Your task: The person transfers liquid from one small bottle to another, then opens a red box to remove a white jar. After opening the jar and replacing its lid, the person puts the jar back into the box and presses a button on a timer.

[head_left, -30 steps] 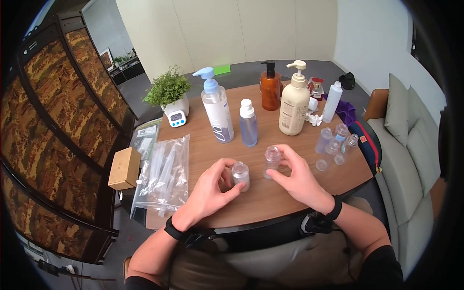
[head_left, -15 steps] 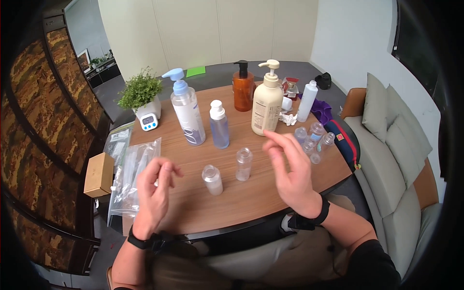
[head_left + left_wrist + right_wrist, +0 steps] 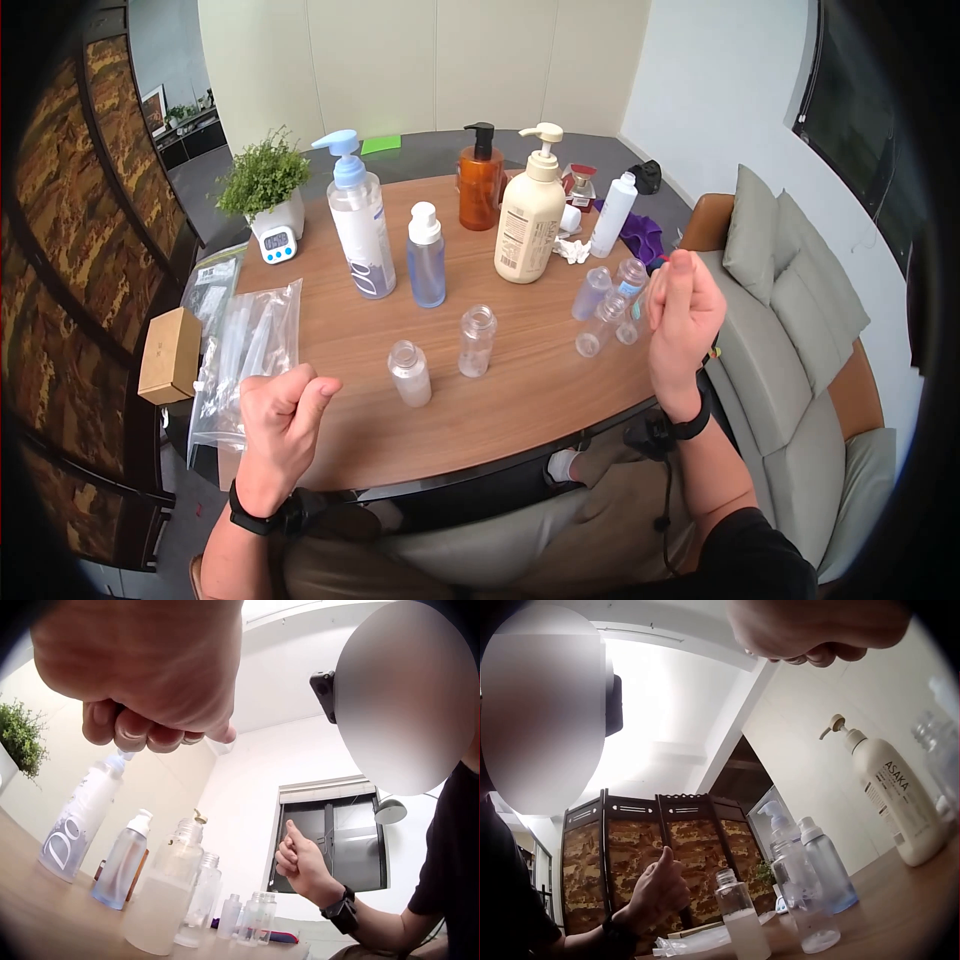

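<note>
Left hand (image 3: 283, 415) and right hand (image 3: 686, 322) closed on nothing, short bottle (image 3: 410, 376) and tall bottle (image 3: 477, 343) stood between them on table (image 3: 520, 415), ASAKA on cream bottle (image 3: 529, 228) made legible only by right wrist view, both clear bottles gripped a second ago.

- Looks like a living room or lounge.
- Has a cushioned sofa (image 3: 765, 345) at right of the head view.
- Shows a folding screen (image 3: 95, 300) at far left.
- Includes a wooden table (image 3: 530, 380) at centre, with a potted plant (image 3: 262, 180).
</note>
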The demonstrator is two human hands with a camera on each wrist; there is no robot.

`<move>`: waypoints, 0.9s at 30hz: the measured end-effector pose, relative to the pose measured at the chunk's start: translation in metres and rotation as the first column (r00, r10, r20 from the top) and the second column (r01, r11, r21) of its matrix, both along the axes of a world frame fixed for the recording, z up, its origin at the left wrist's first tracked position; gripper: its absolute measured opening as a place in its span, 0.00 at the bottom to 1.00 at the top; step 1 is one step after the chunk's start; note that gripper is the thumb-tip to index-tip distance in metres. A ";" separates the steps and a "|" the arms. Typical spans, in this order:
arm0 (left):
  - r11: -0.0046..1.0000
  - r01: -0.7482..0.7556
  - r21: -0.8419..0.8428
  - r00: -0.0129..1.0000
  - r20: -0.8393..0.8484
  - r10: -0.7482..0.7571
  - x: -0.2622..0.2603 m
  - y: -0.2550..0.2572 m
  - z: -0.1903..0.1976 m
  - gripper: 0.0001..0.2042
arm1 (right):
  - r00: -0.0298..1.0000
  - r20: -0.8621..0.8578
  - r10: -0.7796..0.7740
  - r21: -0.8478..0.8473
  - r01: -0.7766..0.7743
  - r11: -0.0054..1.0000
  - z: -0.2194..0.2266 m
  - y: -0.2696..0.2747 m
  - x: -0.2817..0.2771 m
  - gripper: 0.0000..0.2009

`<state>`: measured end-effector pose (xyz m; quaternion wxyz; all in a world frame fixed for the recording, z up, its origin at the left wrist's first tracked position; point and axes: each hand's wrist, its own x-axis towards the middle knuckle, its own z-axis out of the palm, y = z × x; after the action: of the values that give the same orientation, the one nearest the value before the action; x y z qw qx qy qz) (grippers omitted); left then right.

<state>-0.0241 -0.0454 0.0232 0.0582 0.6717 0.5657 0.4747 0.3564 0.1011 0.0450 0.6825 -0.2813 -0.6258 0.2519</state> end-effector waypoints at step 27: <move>0.971 0.092 -0.221 0.996 0.019 -0.090 0.009 0.005 -0.002 0.25 | 0.921 0.142 0.363 -0.251 -0.321 0.913 -0.041 -0.036 -0.043 0.15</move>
<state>-0.0155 -0.0408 0.0209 0.1570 0.6839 0.5837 0.4086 0.3135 0.0652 0.0044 0.5305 -0.2640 -0.6940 0.4091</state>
